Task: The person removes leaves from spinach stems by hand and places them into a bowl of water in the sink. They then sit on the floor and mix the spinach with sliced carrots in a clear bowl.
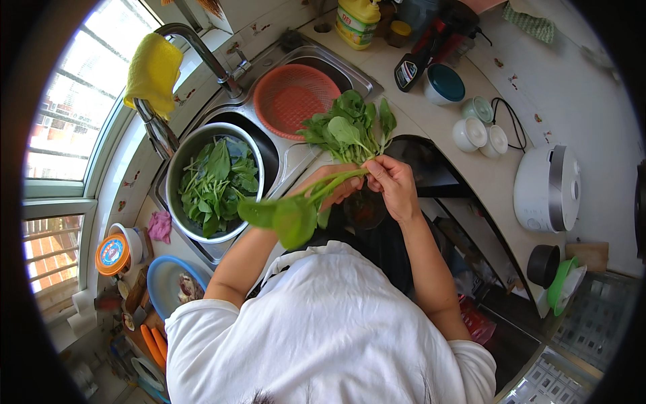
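My left hand (339, 186) is closed around a leafy green stalk (298, 214) whose broad leaves hang toward my chest. At the stalk's cut end, the thumb and fingers of my right hand (396, 184) pinch the stem. Just beyond both hands, a bunch of leafy greens (348, 126) rests at the counter's front edge, its leaves overlapping the rim of a red plastic colander (272, 93). To the left, a metal basin (170, 189) sits over the near sink bowl, with loose leaves and stem pieces (217, 187) in water. Some of my left fingers are hidden behind the stalk.
A chrome faucet (202, 50) with a yellow cloth (154, 70) rises behind the sink. A blue basin (164, 288) holding raw meat (189, 289) and carrots (153, 346) lie at left. Lidded bowls (444, 85) and a white rice cooker (540, 189) stand on the right counter.
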Tool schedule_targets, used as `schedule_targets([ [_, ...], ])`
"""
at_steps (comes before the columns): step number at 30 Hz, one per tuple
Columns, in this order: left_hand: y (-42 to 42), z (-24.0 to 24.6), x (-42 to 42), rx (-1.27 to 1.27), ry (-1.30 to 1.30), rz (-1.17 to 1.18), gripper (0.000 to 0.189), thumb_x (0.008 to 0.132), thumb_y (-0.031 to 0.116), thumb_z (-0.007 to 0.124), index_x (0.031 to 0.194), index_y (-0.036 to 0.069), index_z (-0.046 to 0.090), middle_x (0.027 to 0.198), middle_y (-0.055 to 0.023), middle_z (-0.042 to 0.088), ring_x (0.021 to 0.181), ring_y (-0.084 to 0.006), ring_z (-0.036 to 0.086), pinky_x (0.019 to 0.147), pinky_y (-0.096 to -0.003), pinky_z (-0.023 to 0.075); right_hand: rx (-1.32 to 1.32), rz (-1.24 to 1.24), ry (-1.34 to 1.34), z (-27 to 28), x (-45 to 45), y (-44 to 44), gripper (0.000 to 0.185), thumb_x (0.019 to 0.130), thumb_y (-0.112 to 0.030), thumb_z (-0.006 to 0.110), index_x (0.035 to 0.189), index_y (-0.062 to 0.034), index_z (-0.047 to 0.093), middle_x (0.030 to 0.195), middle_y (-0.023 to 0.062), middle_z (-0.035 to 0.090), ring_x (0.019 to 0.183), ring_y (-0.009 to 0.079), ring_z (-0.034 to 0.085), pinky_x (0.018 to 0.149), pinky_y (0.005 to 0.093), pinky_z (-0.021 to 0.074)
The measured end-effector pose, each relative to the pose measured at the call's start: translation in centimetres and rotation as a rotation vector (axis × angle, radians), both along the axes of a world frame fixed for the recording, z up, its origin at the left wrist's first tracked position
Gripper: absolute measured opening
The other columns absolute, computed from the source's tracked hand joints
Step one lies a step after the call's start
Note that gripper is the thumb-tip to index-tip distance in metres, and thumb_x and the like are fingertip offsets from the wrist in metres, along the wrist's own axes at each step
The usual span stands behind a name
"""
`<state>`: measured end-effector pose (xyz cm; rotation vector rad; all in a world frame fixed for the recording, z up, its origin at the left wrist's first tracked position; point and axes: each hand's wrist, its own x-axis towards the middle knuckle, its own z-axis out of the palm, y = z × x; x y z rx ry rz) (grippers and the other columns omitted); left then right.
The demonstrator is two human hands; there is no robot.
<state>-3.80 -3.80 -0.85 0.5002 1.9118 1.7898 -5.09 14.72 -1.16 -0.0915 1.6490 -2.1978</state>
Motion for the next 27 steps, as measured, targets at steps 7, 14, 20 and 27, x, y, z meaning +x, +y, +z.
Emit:
schedule_targets([
  [7,-4.9,-1.4,-2.1,-0.33,0.145,-0.198,0.02,0.09,0.025,0.056,0.093,0.006,0.062,0.07,-0.0039,0.057,0.063,-0.0169,0.05,0.057,-0.0284,0.0397,0.203,0.128,0.057,0.7,-0.9,2.2,0.018,0.092,-0.013,0.057,0.085,0.0024,0.063,0.065,-0.0006,0.05,0.058,0.0056,0.04,0.053,0.0198,0.0322],
  [14,-2.0,1.1,-1.5,0.069,-0.416,-0.177,0.032,0.093,0.032,0.056,0.102,0.003,0.066,0.066,0.0095,0.049,0.053,0.0001,0.033,0.045,-0.0188,0.0228,0.407,0.166,0.195,1.5,-1.4,2.0,0.02,0.09,-0.018,0.06,0.082,-0.0005,0.064,0.064,-0.0036,0.051,0.059,0.0044,0.042,0.055,0.0208,0.036],
  [20,-1.4,0.6,-0.3,0.221,-0.424,-0.117,0.024,0.095,0.028,0.052,0.093,0.006,0.062,0.064,0.0093,0.045,0.053,-0.0004,0.033,0.048,-0.0183,0.0244,0.2,0.206,0.076,0.7,-1.3,2.1,0.018,0.091,-0.016,0.058,0.085,0.0002,0.064,0.066,-0.0023,0.053,0.06,0.0053,0.044,0.057,0.0193,0.0371],
  [27,1.2,-3.1,1.1,0.771,-0.606,0.307,0.013,0.096,0.019,0.044,0.088,0.01,0.047,0.072,0.0026,0.041,0.058,-0.0073,0.032,0.049,-0.0203,0.0258,0.167,0.023,0.185,-0.1,-1.0,0.6,0.018,0.091,-0.015,0.058,0.087,0.0012,0.064,0.066,-0.0013,0.054,0.059,0.0056,0.045,0.056,0.0192,0.0367],
])
